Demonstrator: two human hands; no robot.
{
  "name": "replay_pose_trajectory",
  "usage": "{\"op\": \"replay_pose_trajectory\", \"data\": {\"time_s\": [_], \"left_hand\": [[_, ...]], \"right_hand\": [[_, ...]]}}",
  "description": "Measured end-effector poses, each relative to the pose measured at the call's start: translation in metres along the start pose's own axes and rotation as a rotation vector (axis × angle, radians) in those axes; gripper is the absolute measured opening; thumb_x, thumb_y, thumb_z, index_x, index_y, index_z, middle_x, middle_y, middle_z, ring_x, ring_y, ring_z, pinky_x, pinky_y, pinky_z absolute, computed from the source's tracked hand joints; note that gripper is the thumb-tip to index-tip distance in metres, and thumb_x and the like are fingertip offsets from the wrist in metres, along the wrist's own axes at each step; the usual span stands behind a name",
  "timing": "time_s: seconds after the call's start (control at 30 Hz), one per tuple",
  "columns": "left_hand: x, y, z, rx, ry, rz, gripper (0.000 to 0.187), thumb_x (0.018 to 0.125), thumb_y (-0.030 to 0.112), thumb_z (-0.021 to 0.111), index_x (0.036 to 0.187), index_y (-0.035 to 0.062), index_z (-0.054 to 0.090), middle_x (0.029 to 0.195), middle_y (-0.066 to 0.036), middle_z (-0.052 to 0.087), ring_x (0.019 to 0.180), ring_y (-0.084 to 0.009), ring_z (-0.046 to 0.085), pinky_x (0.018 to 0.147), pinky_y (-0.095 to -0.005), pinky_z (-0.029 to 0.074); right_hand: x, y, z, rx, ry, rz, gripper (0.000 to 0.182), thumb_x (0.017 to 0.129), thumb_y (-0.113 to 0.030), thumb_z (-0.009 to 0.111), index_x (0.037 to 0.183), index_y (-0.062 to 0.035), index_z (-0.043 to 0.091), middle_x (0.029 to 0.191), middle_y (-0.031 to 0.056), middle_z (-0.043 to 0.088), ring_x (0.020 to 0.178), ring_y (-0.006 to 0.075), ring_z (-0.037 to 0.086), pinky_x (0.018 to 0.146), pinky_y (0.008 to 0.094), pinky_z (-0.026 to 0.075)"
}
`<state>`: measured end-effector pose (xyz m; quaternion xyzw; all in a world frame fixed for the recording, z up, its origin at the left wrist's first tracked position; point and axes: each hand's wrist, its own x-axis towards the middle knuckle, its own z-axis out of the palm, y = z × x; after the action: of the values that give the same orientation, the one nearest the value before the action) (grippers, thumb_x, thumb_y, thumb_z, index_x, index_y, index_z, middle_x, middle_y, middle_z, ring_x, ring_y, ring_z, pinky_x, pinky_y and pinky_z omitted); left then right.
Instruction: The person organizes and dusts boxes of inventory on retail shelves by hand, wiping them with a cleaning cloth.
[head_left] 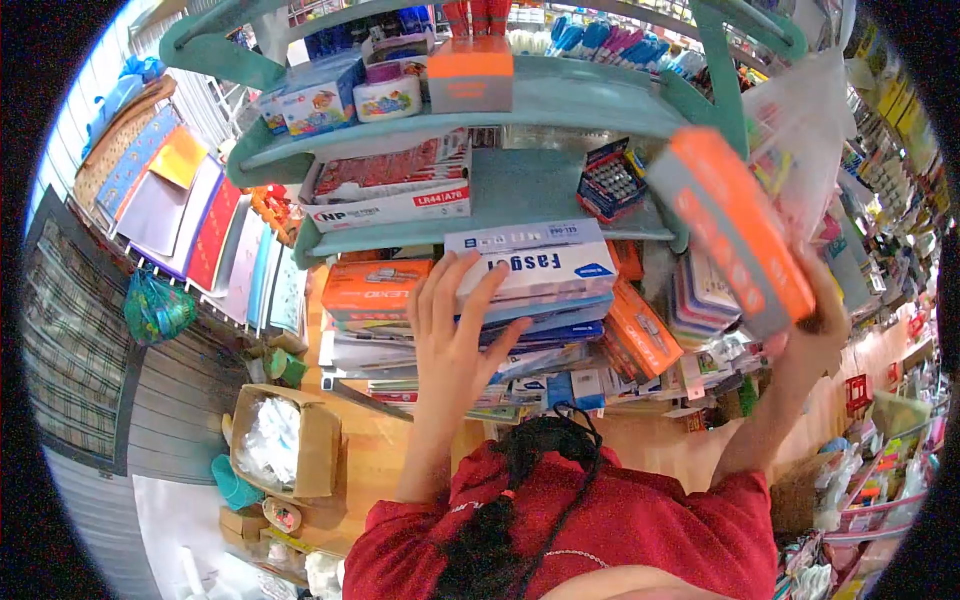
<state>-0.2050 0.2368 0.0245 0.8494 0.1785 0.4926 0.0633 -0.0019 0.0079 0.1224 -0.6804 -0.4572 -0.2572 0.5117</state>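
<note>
The left hand [450, 335] lies open, fingers spread, flat against a white Fasgel box [535, 265] topping a crowded stack of boxes [480, 350] — apparently steadying it. The right hand [815, 320] grasps an orange and grey box [735, 230], raised at a tilt on the right, near the teal shelf [560, 100] edge — little free room between the packed goods.

Bright, even daylight fills the shop; the fisheye lens bends the shelves [560, 105] and blackens corners, and the raised orange box [735, 225] blurs.
</note>
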Motion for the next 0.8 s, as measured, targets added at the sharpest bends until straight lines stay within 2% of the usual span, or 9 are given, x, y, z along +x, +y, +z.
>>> {"op": "replay_pose_trajectory", "data": {"time_s": [0.07,0.13,0.2,0.3,0.4,0.5,0.6,0.7,0.8], "left_hand": [[-0.001,-0.001,0.001,-0.041,-0.011,-0.015,0.057,0.067,0.022,0.077,0.119,0.0118,0.055,0.129,-0.011,0.046,0.121,-0.0344,0.041,0.1,-0.0465,0.032],[-0.002,-0.001,0.001,-0.068,-0.014,-0.025,0.056,0.068,0.021,0.076,0.119,0.0112,0.055,0.129,-0.012,0.046,0.121,-0.034,0.041,0.1,-0.0458,0.031],[0.001,-0.003,-0.002,-0.132,0.019,-0.037,0.053,0.071,0.02,0.074,0.12,0.0104,0.055,0.13,-0.012,0.047,0.121,-0.0332,0.041,0.1,-0.0452,0.031],[0.026,-0.013,-0.02,-0.107,0.158,0.057,0.049,0.074,0.02,0.072,0.12,0.012,0.056,0.128,-0.012,0.049,0.117,-0.0326,0.045,0.096,-0.0434,0.034],[0.073,-0.029,-0.043,-0.007,0.265,0.183,0.046,0.079,0.021,0.067,0.122,0.0116,0.056,0.13,-0.012,0.048,0.116,-0.0316,0.048,0.094,-0.0436,0.036],[0.119,-0.038,-0.04,0.142,0.32,0.288,0.047,0.08,0.021,0.065,0.125,0.0096,0.053,0.131,-0.011,0.047,0.117,-0.0301,0.047,0.096,-0.0443,0.035],[0.137,-0.037,-0.033,0.235,0.293,0.348,0.048,0.081,0.02,0.064,0.126,0.0089,0.051,0.132,-0.01,0.047,0.118,-0.0291,0.047,0.098,-0.0448,0.034],[0.14,-0.039,-0.026,0.217,0.238,0.356,0.048,0.081,0.019,0.063,0.127,0.0104,0.05,0.132,-0.01,0.047,0.116,-0.0283,0.049,0.099,-0.0437,0.036],[0.14,-0.045,-0.019,0.137,0.256,0.358,0.047,0.081,0.017,0.062,0.126,0.0101,0.051,0.132,-0.009,0.046,0.113,-0.0291,0.051,0.096,-0.042,0.039]], "right_hand": [[0.03,-0.022,0.029,0.167,0.059,0.018,0.048,0.063,0.006,0.067,0.111,-0.001,0.064,0.112,0.0104,0.064,0.099,0.0194,0.062,0.084,0.0298,0.05],[0.056,-0.044,0.056,0.228,0.007,0.091,0.048,0.064,0.003,0.07,0.111,-0.004,0.065,0.106,0.0076,0.066,0.085,0.0155,0.065,0.076,0.0263,0.051],[0.077,-0.054,0.085,0.167,0.0,-0.001,0.046,0.064,-0.01,0.077,0.109,-0.0086,0.067,0.093,0.0072,0.07,0.071,0.0136,0.064,0.068,0.0258,0.051],[0.1,-0.053,0.117,-0.087,0.0,-0.059,0.046,0.064,-0.022,0.08,0.108,-0.0133,0.068,0.09,0.0087,0.069,0.075,0.0124,0.063,0.073,0.0261,0.05],[0.107,-0.051,0.14,-0.087,-0.03,-0.047,0.048,0.062,-0.026,0.082,0.107,-0.0147,0.069,0.083,0.0085,0.069,0.072,0.0123,0.063,0.067,0.0253,0.049],[0.107,-0.048,0.159,-0.111,-0.054,-0.087,0.049,0.061,-0.031,0.083,0.104,-0.0136,0.07,0.082,0.009,0.069,0.072,0.0132,0.064,0.068,0.026,0.049],[0.105,-0.054,0.168,-0.138,-0.021,-0.151,0.05,0.062,-0.034,0.082,0.106,-0.0133,0.069,0.083,0.0093,0.069,0.072,0.0127,0.064,0.067,0.0265,0.05],[0.103,-0.054,0.17,-0.242,-0.005,-0.251,0.046,0.071,-0.031,0.077,0.112,-0.0141,0.066,0.083,0.0098,0.069,0.072,0.0134,0.064,0.066,0.0281,0.05],[0.105,-0.043,0.167,-0.054,-0.068,-0.301,0.04,0.079,-0.026,0.071,0.116,-0.0155,0.063,0.083,0.011,0.068,0.072,0.0152,0.064,0.064,0.0299,0.05]]}}
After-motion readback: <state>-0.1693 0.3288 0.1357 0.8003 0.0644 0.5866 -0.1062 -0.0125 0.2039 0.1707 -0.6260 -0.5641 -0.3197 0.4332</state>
